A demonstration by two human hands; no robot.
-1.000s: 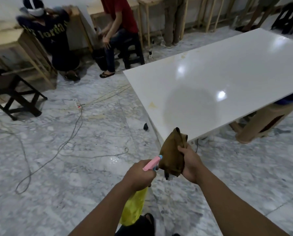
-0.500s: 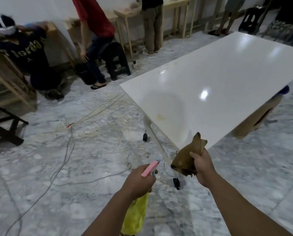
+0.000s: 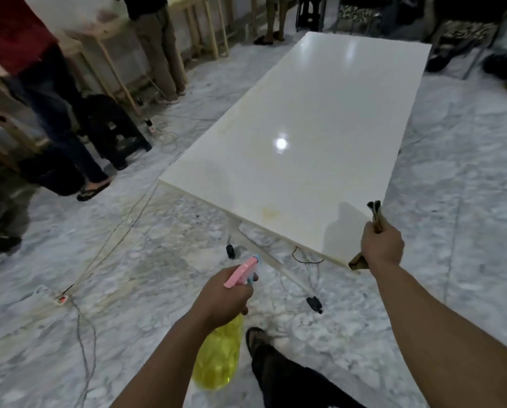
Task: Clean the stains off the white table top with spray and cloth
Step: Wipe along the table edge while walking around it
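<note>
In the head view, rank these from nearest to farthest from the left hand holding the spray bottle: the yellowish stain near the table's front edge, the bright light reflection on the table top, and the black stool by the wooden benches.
From the left hand:
1. Yellowish stain, just ahead on the table's near edge.
2. Light reflection, farther up the table top.
3. Black stool, far left, by the wooden benches.

Table top (image 3: 305,113) ahead; stool (image 3: 113,128) to its left
</note>
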